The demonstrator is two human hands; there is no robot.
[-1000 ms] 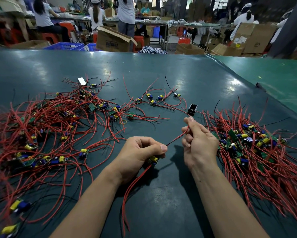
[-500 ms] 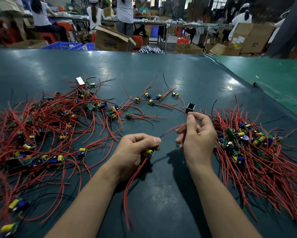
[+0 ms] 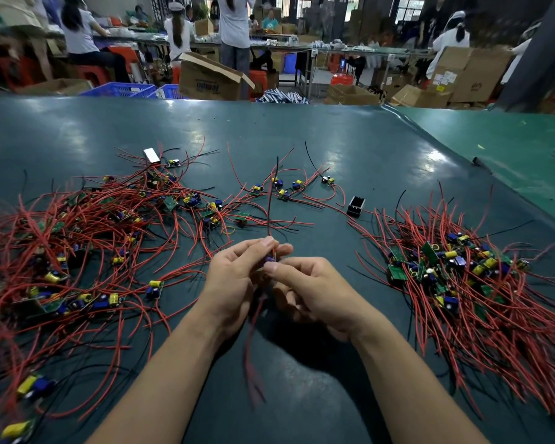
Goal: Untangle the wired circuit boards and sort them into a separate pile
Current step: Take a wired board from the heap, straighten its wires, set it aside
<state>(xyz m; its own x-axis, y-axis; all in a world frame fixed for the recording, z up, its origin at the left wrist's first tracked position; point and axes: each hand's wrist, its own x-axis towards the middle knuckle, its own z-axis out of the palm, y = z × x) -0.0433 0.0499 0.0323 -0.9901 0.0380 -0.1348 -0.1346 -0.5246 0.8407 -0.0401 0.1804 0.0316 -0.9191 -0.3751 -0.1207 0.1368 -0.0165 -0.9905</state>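
Observation:
A small circuit board (image 3: 268, 260) with red wires is held between both hands above the dark green table (image 3: 301, 149). My left hand (image 3: 234, 280) grips it from the left, and my right hand (image 3: 311, 290) pinches it from the right with thumb and finger. One red wire rises from the board; others hang blurred below it. A big tangled pile of wired boards (image 3: 77, 245) lies at the left. A tidier pile of wired boards (image 3: 462, 283) lies at the right.
A few loose boards (image 3: 282, 190) lie at mid table beside a small black box (image 3: 356, 205) and a white piece (image 3: 151, 155). A lighter green table (image 3: 510, 145) adjoins at the right. Cardboard boxes and people fill the background.
My hands have come together at the middle. My right hand let the wire end go and moved left onto the board; the wires now swing above and below.

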